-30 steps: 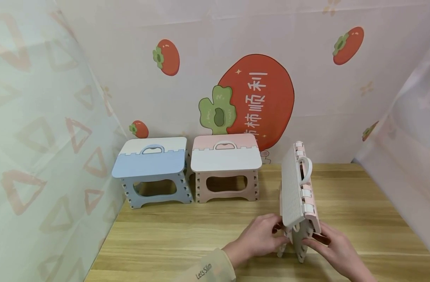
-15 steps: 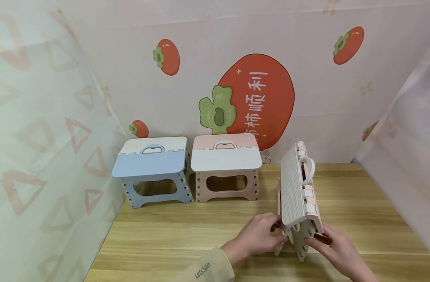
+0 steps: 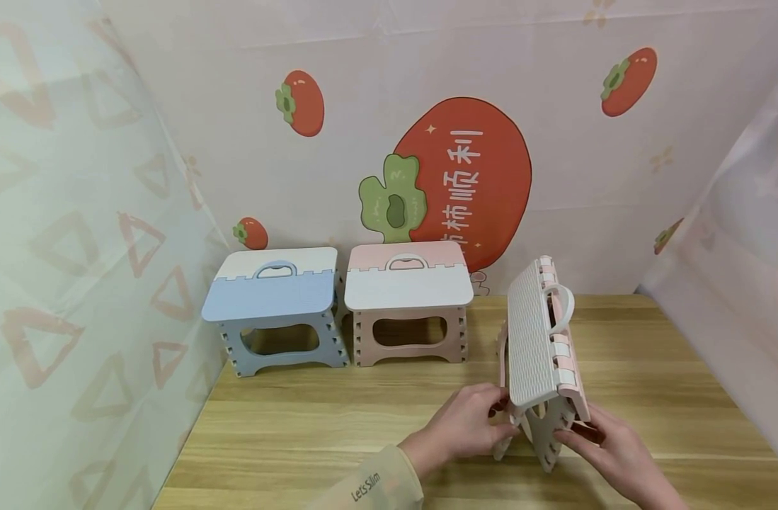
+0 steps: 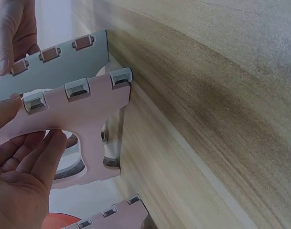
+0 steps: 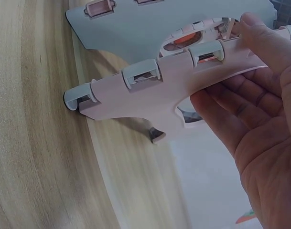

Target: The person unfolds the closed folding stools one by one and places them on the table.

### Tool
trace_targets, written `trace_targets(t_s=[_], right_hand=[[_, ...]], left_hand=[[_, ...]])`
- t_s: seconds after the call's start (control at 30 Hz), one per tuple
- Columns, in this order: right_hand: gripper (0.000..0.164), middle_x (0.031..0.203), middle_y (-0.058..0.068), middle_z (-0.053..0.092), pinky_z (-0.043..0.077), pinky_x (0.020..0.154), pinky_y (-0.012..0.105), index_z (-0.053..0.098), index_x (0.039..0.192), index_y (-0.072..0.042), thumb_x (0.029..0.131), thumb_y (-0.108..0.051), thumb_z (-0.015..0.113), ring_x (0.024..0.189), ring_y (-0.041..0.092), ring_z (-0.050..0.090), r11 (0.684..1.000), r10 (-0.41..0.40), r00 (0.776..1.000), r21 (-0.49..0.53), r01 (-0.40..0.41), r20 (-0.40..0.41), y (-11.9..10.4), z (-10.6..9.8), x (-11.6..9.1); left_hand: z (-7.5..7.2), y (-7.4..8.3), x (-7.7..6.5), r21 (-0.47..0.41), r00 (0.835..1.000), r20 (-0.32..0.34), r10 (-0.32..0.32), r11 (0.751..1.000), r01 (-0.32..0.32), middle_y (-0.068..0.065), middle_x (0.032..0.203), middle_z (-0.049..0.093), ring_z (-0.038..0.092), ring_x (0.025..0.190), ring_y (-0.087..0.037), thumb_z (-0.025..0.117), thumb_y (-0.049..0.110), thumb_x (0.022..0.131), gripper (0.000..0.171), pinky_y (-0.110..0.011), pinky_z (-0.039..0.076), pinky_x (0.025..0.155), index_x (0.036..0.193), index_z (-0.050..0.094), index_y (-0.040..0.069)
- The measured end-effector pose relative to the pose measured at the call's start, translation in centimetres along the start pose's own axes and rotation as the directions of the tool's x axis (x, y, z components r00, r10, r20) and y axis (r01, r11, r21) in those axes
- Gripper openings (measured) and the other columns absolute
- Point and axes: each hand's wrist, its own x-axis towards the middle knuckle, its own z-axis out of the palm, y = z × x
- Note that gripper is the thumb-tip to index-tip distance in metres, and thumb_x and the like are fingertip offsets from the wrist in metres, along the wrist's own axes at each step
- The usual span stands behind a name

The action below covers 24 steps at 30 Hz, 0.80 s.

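A white-and-pink folding stool (image 3: 530, 338) stands partly unfolded on the table's right side, its two top halves sloping down from the hinge like a roof. My left hand (image 3: 468, 423) grips its left leg panel, thumb on the edge and fingers through the cutout, as the left wrist view shows on the pink panel (image 4: 95, 107). On the other side my right hand (image 3: 611, 450) pinches the right leg panel (image 5: 131, 102) in the same way. Between the two panels is a narrow gap, wider at the feet. A white carry handle (image 3: 562, 309) sticks out at the hinge.
A blue-and-white stool (image 3: 270, 292) and a pink-and-white stool (image 3: 409, 289) stand fully unfolded side by side at the back of the wooden table (image 3: 299, 432). A cloth backdrop (image 3: 573, 177) printed with persimmons rises behind, with cloth also at both sides.
The stool's leg panels have spread a little farther apart and its top halves have opened slightly wider. My right hand has shifted slightly right with its panel; my left hand has barely moved.
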Motion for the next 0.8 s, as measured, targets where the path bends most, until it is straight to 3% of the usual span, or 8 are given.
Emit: trace_targets(t_s=[0.43,0.8], right_hand=[[0.044,0.122,-0.026,0.060,0.059,0.077,0.015,0.066,0.128,0.000,0.086,0.002,0.079,0.105,-0.006,0.063,1.000,0.005,1.000,0.011,-0.005,-0.002,0.22,-0.28,-0.04],[0.047,0.123,-0.027,0.059,0.059,0.077,0.015,0.065,0.130,0.001,0.086,0.004,0.078,0.106,-0.006,0.063,1.000,-0.001,1.000,0.031,0.001,-0.004,0.56,-0.37,-0.14]], left_hand=[[-0.25,-0.13,0.14,0.004,0.999,0.018,-0.029,1.000,0.029,0.013,0.106,0.069,0.062,0.094,0.007,0.083,0.034,0.088,0.034,-0.005,0.048,0.078,0.117,0.071,0.021],[-0.49,-0.42,0.05,-0.006,1.000,0.020,-0.016,1.000,0.016,0.011,0.108,0.069,0.063,0.096,0.006,0.082,0.032,0.089,0.035,-0.005,0.048,0.079,0.119,0.071,0.019]])
